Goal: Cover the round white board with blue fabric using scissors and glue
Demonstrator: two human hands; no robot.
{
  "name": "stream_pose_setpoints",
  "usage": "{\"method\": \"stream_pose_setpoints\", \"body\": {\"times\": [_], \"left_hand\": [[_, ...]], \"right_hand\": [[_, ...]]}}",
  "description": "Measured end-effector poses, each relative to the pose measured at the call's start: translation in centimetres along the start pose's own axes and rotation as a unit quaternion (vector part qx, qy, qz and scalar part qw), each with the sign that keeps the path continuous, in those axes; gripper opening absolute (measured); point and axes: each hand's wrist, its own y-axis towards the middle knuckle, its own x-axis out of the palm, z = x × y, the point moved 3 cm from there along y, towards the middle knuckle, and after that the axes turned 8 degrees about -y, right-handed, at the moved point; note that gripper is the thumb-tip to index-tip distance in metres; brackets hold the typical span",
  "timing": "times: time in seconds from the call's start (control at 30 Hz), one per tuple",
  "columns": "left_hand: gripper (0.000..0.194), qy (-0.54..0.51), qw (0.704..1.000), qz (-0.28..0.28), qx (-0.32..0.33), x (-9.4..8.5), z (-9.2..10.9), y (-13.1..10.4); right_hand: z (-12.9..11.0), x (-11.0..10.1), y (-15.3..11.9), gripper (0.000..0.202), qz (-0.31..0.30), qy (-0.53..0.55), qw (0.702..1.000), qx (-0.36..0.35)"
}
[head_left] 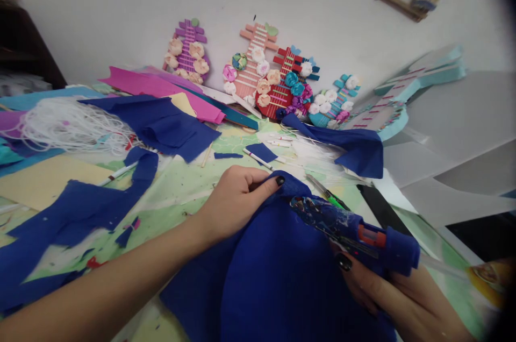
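My left hand [237, 197] pinches the upper edge of a dark blue felt piece [266, 277], with the thumb on top and the fingers behind. In my right hand [387, 293] is a blue glue gun [346, 229], its smeared nozzle end pointing left at the felt edge close to my left thumb. The blue piece curves round and fills the lower middle of the view, and more blue sheet lies flat beneath it. Most of my right fingers are hidden under the glue gun. Just behind the nozzle lies a green-handled cutter [328, 191].
Blue felt scraps [80, 213] and a tangle of white cord [76, 127] cover the left side. Pink sheets [169, 92] lie at the back. Several flower-decorated guitar shapes [278, 84] lean on the wall. A black strip [382, 207] and a turquoise guitar shape [423, 76] are at right.
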Motion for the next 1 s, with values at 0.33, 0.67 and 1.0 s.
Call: {"method": "stream_pose_setpoints", "body": {"times": [0.33,0.67,1.0], "left_hand": [[0.039,0.021,0.999,0.003,0.031,-0.1,0.2,-0.1],[0.040,0.043,0.998,0.007,0.036,-0.2,0.1,0.0],[0.040,0.021,0.999,0.007,0.031,-0.2,0.1,-0.1]], "right_hand": [[0.4,0.1,-0.4,0.018,0.003,0.001,1.000,0.029],[-2.6,0.4,0.3,0.015,0.014,-0.048,0.998,-0.026],[-3.5,0.8,0.2,0.009,0.006,-0.050,0.997,-0.057]]}}
